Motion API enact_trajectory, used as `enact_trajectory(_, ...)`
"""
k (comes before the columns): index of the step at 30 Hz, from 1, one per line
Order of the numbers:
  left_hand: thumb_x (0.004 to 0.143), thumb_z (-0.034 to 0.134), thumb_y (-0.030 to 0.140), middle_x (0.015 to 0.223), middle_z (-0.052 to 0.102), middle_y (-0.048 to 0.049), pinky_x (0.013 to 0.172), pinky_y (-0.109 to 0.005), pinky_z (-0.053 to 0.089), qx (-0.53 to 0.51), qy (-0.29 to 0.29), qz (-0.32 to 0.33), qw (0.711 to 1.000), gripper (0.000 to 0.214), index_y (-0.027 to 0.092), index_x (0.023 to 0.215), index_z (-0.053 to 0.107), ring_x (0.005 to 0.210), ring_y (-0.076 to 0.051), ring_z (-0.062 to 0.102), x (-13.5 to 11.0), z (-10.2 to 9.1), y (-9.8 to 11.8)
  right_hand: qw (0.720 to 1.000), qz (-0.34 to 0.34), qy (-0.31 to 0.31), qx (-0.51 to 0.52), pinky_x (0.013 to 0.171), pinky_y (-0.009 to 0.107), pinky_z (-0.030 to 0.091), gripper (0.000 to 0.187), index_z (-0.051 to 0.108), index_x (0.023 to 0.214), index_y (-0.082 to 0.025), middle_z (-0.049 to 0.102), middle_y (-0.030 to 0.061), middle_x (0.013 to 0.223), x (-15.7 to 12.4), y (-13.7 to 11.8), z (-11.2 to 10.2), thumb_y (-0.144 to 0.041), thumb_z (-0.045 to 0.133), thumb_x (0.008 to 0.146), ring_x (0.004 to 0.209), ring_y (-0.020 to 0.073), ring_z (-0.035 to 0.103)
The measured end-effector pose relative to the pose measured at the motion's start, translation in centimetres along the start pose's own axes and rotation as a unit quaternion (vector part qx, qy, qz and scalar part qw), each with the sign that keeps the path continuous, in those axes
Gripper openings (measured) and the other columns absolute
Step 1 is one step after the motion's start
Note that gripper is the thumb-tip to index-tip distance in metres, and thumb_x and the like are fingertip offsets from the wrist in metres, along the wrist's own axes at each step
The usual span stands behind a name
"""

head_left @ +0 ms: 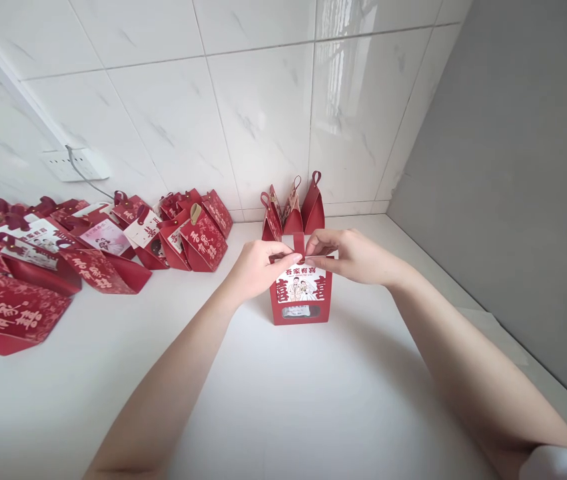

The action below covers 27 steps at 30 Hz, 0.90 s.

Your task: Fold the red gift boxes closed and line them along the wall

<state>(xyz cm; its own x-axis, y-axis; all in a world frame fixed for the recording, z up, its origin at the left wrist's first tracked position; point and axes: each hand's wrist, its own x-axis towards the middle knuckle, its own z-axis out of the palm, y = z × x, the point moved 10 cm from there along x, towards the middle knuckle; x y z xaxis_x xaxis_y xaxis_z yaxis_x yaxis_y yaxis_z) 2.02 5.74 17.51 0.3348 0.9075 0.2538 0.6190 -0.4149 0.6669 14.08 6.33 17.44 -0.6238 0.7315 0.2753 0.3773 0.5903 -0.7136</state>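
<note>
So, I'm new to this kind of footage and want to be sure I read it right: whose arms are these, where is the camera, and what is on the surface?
There is no machine here. These are a person's own two bare arms, seen by one camera worn on their head, looking forward and down. The left hand and right hand meet over a small red gift box standing upright on the white surface. Their fingers pinch its top flaps. Just behind it stand three more red boxes, near the tiled wall. To the left lies a heap of similar red boxes, many tipped over, below a wall socket.
</note>
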Motion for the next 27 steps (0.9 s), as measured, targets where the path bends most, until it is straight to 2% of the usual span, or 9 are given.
enact_trajectory(7,0.086,0.060,0.040,0.077,0.072,-0.0025,0.058,-0.025,0.043,0.004,-0.010,0.004,1.000,0.027,0.018,0.080,0.075,0.067,-0.014,0.062,0.0,-0.1,-0.3,0.998,0.033,-0.024,0.048,0.061,0.028,0.043,0.022,0.059,0.084,-0.021,0.066,0.0018,0.080,0.3,1.1,0.8,-0.041,0.054,0.090,0.071,0.0151,0.059)
enact_trajectory(10,0.086,0.061,0.039,0.078,0.073,-0.0026,0.060,-0.025,0.043,0.010,-0.014,0.014,1.000,0.025,0.019,0.082,0.075,0.069,-0.014,0.062,-0.1,-0.2,-0.2,0.998,0.008,0.046,-0.029,0.071,0.031,0.046,0.014,0.063,0.089,-0.022,0.067,0.0039,0.093,-0.2,-0.2,-0.9,-0.034,0.057,0.090,0.083,0.0181,0.062)
enact_trajectory(13,0.089,0.057,0.040,0.076,0.071,-0.0016,0.058,-0.025,0.040,0.038,-0.001,0.019,0.999,0.028,0.019,0.083,0.073,0.065,-0.013,0.058,0.0,-0.3,-0.1,0.982,-0.019,0.132,-0.134,0.075,0.033,0.047,0.012,0.068,0.093,-0.024,0.064,0.0053,0.105,-1.2,-2.2,-2.5,-0.027,0.057,0.090,0.087,0.0192,0.061)
enact_trajectory(17,0.093,0.049,0.040,0.070,0.064,0.0013,0.055,-0.025,0.034,0.070,0.016,0.020,0.997,0.029,0.019,0.085,0.068,0.059,-0.012,0.050,0.2,-0.1,-0.3,0.973,-0.045,0.135,-0.182,0.075,0.034,0.049,0.015,0.071,0.093,-0.023,0.063,0.0072,0.107,-1.6,-3.5,-1.5,-0.020,0.056,0.091,0.088,0.0202,0.061)
enact_trajectory(21,0.094,0.046,0.041,0.065,0.058,0.0036,0.053,-0.024,0.030,0.075,0.012,0.007,0.997,0.030,0.020,0.083,0.063,0.055,-0.011,0.045,0.3,0.3,-0.8,0.961,-0.052,0.161,-0.217,0.081,0.038,0.050,0.016,0.071,0.090,-0.022,0.063,0.0086,0.116,-1.0,-3.0,-1.1,-0.016,0.057,0.090,0.104,0.0253,0.060)
enact_trajectory(27,0.095,0.046,0.040,0.061,0.053,0.0037,0.054,-0.025,0.028,0.094,0.011,0.017,0.995,0.031,0.019,0.076,0.058,0.055,-0.011,0.042,0.3,0.3,-0.4,0.961,-0.058,0.153,-0.224,0.081,0.039,0.051,0.017,0.072,0.087,-0.020,0.066,0.0084,0.119,-0.7,-2.9,-1.0,-0.014,0.056,0.090,0.102,0.0246,0.064)
